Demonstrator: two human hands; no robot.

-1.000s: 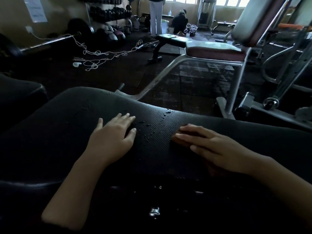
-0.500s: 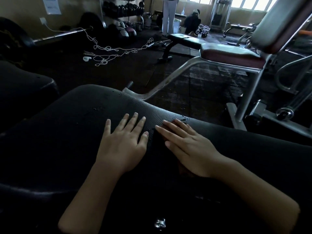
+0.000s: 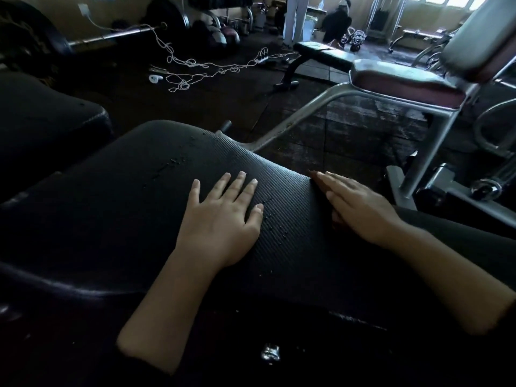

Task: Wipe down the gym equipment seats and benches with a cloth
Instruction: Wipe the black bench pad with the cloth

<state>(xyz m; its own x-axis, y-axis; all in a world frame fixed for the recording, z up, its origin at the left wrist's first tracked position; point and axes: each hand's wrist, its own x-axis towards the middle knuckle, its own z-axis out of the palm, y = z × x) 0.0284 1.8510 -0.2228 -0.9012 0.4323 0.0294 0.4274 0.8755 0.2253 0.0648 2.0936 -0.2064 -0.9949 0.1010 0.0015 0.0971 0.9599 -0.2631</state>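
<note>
A wide black ribbed bench pad (image 3: 134,208) fills the foreground, with water droplets (image 3: 173,163) scattered on it. My left hand (image 3: 220,216) lies flat on the pad's middle with its fingers spread and nothing in it. My right hand (image 3: 360,208) presses flat on a dark reddish-brown cloth (image 3: 319,182) at the pad's far right edge. Only a strip of the cloth shows beyond my fingers; the rest is hidden under the hand.
Another black pad (image 3: 42,115) sits to the left. A red-seated bench on a grey frame (image 3: 405,82) stands ahead right, a flat black bench (image 3: 321,53) behind it. A white cord (image 3: 195,68) and a barbell (image 3: 111,36) lie on the floor. A standing person (image 3: 296,18) is far back.
My right hand has slid with the cloth from beside my left hand out to the pad's far right edge. The left hand has stayed flat in place.
</note>
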